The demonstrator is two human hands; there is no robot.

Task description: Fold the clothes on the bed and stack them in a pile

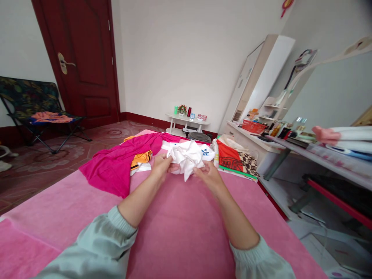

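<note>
A crumpled white garment (pixel 187 155) with a patch of blue print at its right is held up above the pink bedspread (pixel 186 228). My left hand (pixel 162 164) pinches its left side, fingers closed on the cloth. On the other side my right hand (pixel 207 174) grips the lower right edge. The garment's exact kind cannot be made out in its bunched state. Left of my hands lies a spread magenta garment (pixel 122 162), partly over an orange and black cloth (pixel 141 159). A stack of folded clothes (pixel 235 157), red, patterned and green-edged, sits to the right.
Beyond the bed stands a low white table (pixel 186 119) with small ornaments. A folding chair (pixel 43 112) with an orange cloth is at the left, near the dark red door (pixel 84 58). A cluttered dressing table (pixel 261 139) and a shelf of folded linens (pixel 345 143) line the right.
</note>
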